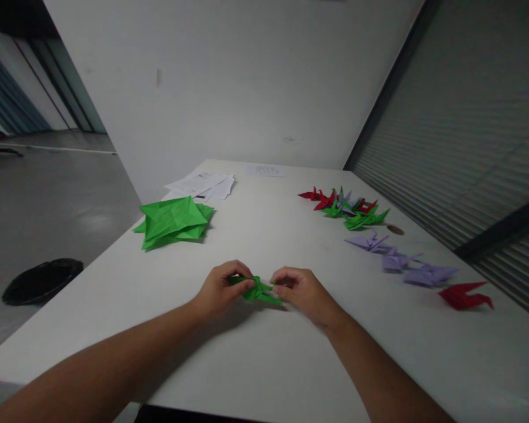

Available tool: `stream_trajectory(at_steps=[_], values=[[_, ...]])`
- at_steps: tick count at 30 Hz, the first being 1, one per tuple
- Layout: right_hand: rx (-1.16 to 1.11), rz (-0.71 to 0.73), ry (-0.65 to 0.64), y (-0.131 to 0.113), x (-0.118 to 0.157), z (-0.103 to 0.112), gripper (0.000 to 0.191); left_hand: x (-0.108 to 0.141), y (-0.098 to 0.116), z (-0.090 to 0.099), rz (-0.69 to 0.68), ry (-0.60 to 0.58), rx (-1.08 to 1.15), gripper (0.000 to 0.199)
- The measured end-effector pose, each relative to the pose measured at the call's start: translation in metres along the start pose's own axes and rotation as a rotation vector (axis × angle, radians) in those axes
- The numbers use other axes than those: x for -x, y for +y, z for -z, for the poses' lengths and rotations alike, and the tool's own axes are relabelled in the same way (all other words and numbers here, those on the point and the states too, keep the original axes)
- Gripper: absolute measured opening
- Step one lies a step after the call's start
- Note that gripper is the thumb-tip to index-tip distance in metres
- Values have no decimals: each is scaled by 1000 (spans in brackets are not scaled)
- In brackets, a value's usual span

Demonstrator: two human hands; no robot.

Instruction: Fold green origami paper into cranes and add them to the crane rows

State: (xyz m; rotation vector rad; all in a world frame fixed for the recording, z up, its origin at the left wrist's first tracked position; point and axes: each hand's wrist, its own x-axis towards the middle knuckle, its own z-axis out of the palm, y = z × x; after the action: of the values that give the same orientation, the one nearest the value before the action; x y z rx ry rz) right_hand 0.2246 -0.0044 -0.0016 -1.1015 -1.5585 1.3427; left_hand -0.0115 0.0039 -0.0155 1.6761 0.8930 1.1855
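Note:
A small folded green paper piece (259, 290), with narrow points spreading to the right, is between my hands just above the white table. My left hand (224, 288) pinches its left part between thumb and fingers. At its right side, my right hand (303, 292) has thumb and index finger closed on the tip of one thin green point. My right fingers partly hide that tip. The lower point of the paper reaches below my right thumb.
A stack of creased green sheets (171, 222) lies at the left, before printed papers (203, 184). Folded cranes line the right side: mixed colours (339, 202), purple (429, 274), red (465, 296). A brown disc (395, 230) lies beside them. A black bin (43, 282) stands on the floor.

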Motion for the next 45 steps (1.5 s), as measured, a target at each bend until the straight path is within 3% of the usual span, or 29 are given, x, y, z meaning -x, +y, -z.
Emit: stream_trajectory(at_steps=[8, 21, 34, 45], values=[[-131, -74, 48, 9, -2, -2, 34, 0, 2, 0, 45, 2, -19, 18], [-152, -94, 53, 8, 0, -3, 35, 0, 1, -4, 147, -18, 26, 24], [-112, -35, 91, 8, -3, -3, 34, 0, 5, -4, 163, -39, 41, 24], [-152, -77, 55, 7, -2, -2, 37, 1, 2, -5, 160, -31, 62, 24]])
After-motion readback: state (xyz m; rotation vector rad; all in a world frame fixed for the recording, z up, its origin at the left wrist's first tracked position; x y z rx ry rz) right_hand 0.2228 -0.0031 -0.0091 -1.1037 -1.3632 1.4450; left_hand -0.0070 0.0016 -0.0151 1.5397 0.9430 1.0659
